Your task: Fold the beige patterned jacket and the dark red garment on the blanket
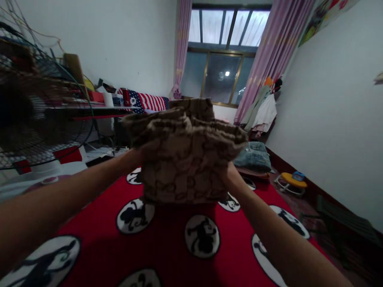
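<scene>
Hands first, in the head view: both arms stretch forward and hold a folded brown patterned cloth [185, 159] up in the air, above the middle of a red bedspread [167, 247] printed with white circles and black figures. The left hand [138, 156] is almost wholly hidden behind the cloth's left edge, the right hand [229, 175] grips its lower right corner; each is closed on the cloth, though the fingers themselves cannot be made out. The cloth is bunched in thick layers at the top and hangs flat below.

Near the bed's far right corner lies a folded pile of denim [254, 156]. A standing fan [38, 107] fills the left side, blurred. Behind it a cluttered shelf carries a stars-and-stripes fabric [149, 102]. Pink curtains [275, 52] frame the window [223, 59] on the far wall.
</scene>
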Tool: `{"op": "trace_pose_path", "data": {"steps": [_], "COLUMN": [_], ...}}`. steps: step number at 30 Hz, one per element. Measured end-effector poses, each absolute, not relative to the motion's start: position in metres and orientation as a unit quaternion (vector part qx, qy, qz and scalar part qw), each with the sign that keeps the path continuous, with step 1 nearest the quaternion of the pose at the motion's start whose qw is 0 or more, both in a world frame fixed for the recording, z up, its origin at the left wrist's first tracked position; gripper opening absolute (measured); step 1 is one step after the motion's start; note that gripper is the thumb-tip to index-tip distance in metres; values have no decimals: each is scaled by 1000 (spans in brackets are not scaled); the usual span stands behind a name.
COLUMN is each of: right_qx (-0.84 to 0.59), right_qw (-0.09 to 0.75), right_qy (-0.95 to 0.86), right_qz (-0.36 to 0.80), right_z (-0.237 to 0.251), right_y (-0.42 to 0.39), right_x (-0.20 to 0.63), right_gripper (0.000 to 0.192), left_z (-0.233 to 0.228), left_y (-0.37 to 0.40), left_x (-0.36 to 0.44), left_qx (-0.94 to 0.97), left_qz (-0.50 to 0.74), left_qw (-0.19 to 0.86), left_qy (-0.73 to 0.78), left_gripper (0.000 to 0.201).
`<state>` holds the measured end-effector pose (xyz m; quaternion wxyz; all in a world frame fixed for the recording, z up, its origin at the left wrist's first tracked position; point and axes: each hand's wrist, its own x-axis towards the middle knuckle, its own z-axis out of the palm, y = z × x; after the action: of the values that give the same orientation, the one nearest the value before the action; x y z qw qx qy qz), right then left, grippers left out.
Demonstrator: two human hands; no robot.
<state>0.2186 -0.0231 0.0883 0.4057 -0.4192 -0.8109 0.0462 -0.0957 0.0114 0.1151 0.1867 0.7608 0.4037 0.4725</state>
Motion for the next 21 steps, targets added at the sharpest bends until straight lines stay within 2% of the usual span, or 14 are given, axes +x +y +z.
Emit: {"op": "trace_pose_path", "data": {"steps": [2,4,6,9,12,17,19,21], "right_qx": [-542,-671,-743,-768,-769,-756,-716,-648], "right_qw": [433,399,353,324,322,349,409,485], "right_qy": [-714,-619,-564,-547,-547,-548,-562,-586], "right_qz": [94,83,70,81,79,78,63,31], "right_z": [99,91,64,10,-24,-31,-29,-29], "right_y": [19,52,70,77,79,88,88,87], "right_x": [218,217,219,224,229,230,228,226], "right_gripper": [43,44,47,39,39,47,48,48], "left_z": [126,114,79,9,-34,-33,-30,-29], "left_y": [45,69,83,90,92,94,91,85], "left_x": [-73,-45,-18,8,15,12,10,7], "left_qx": [715,668,695,745,735,704,670,639], "left_qz": [503,515,438,250,192,256,324,398], "left_qw": [187,130,57,76,103,77,50,40], "left_qy": [448,521,568,614,643,658,666,657], "left_gripper": [49,51,53,60,63,66,65,50]}}
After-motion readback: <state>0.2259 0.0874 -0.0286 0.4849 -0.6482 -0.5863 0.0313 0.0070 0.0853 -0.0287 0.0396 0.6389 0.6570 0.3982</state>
